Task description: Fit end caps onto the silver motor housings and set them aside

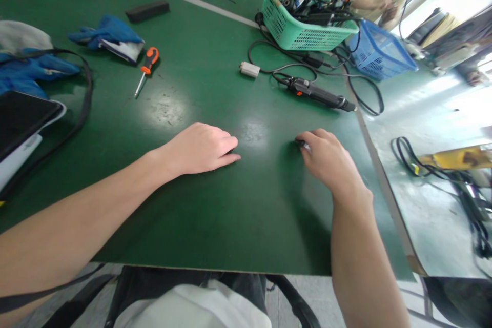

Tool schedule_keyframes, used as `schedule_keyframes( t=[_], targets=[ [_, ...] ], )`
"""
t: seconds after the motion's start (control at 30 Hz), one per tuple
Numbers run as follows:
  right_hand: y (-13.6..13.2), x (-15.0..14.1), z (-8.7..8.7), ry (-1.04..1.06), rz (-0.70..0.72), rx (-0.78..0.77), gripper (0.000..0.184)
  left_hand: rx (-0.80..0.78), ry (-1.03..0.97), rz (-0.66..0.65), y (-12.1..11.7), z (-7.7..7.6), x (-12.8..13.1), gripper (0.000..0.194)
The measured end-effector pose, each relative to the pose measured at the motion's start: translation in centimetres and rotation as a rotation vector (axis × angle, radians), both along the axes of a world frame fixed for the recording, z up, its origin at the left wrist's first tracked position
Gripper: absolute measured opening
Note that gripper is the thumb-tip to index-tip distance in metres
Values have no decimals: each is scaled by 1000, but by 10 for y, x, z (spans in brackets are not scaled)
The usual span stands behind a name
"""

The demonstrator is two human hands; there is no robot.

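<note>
My left hand [209, 149] rests palm down on the green tabletop, fingers loosely bent, with a narrow gap between thumb and forefinger. Nothing shows in that gap; the underside of the hand is hidden. To the right, my right hand [325, 156] is closed, thumb and fingers pinching a small dark object [300, 143] just over the table. Most of this object is covered by the fingers, so its kind cannot be made out. Beyond the right hand lies a black electric screwdriver [319, 95] with an orange switch, its cord running back.
An orange-handled screwdriver [148, 64], blue gloves [111, 33] and a black block [148, 11] lie at the back left. A phone [26, 115] is at the left edge. Behind stand a green basket [295, 36] of cables and a blue basket [378, 54]. Another person's hand [388, 13] shows beyond.
</note>
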State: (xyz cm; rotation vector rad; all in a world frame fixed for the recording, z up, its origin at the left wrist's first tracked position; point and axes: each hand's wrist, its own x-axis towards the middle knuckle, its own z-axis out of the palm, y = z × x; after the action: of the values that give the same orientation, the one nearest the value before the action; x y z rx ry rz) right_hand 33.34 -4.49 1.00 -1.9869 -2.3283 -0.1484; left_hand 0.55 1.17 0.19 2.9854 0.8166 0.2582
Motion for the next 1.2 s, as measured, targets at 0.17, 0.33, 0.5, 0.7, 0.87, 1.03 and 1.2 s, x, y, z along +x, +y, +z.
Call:
schedule_keyframes(
  t=[0.17, 0.33, 0.5, 0.7, 0.87, 1.03, 1.2],
  targets=[
    [4, 49, -5, 3, -213, -27, 38, 8, -16, 33, 1, -2, -1, 30],
    [6, 58, -6, -6, -251, -57, 43, 85, -99, 174, -1, 3, 1, 28],
    [4, 47, 1, 32, -221, -28, 52, 74, -54, 304, -1, 5, 2, 50],
    [4, -10, 6, 214, -72, 203, 46, 27, -11, 191, 4, -3, 0, 36],
    [9, -74, -8, 374, 229, 173, 44, 44, -3, 163, 5, -3, 1, 33],
    [15, -98, -22, 378, 360, 37, 42, 32, 19, 150, 6, -2, 2, 33],
    [17, -95, -29, 365, 381, 31, 39, 41, 7, 143, 5, -1, 2, 32]
  ],
)
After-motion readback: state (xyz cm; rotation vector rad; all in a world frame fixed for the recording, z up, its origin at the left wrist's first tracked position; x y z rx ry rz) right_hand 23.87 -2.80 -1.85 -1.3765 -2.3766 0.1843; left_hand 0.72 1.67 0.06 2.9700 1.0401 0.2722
